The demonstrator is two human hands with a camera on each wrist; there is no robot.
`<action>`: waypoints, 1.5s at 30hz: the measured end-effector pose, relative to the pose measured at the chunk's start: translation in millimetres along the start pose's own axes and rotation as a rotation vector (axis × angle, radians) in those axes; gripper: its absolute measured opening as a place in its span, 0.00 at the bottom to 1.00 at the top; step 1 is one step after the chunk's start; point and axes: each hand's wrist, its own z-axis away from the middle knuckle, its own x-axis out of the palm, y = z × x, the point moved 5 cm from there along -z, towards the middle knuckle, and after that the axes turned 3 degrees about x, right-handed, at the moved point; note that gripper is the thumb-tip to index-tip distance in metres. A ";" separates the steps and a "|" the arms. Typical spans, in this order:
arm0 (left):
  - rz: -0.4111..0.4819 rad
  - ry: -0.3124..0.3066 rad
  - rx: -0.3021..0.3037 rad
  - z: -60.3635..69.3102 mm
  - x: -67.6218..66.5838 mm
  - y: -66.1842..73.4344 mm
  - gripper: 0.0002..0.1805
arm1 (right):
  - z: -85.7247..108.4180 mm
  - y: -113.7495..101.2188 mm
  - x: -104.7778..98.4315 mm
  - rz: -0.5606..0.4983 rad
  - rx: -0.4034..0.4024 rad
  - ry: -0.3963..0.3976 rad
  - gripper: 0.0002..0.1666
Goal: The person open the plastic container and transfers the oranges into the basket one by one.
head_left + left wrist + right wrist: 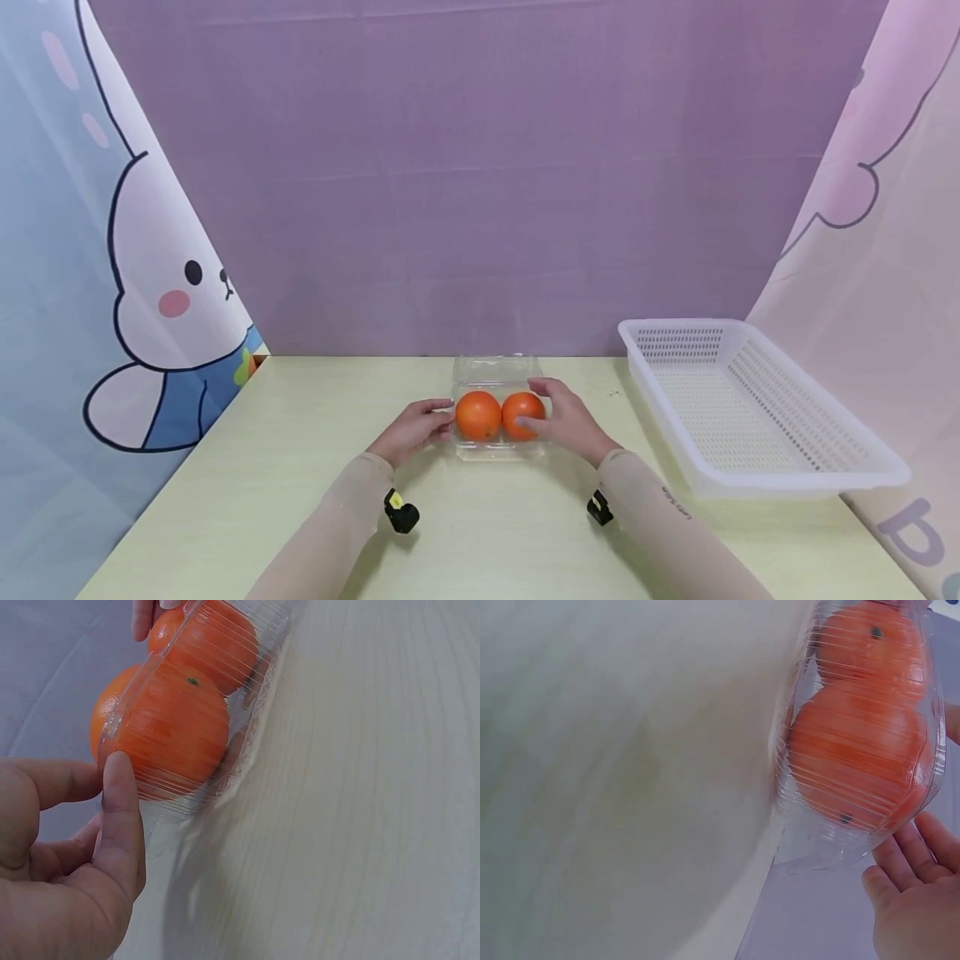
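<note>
"Head view: where is the clear container [491, 452]?"

"Near the far edge of the table [480, 533], lid folded back, two orange fruits [477, 416] side by side inside. A white basket [720, 408] stands along the right edge."

"Left wrist view: grip?"

"Left hand [67, 862]: thumb and forefinger pinch the container's rim."

"Right wrist view?"

"Right hand [919, 911]: fingers extended, grip released, at the container's end; contact cannot be determined."
</note>
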 end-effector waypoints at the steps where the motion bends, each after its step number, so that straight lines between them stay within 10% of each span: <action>1: 0.002 0.002 0.002 0.4 0.0 0.1 0.25 | -0.3 -0.6 0.5 0.005 -0.002 -0.003 0.45; 45: 0.003 0.000 0.000 0.5 -0.1 1.0 0.25 | -15.3 -9.5 13.2 0.354 0.056 -0.126 0.56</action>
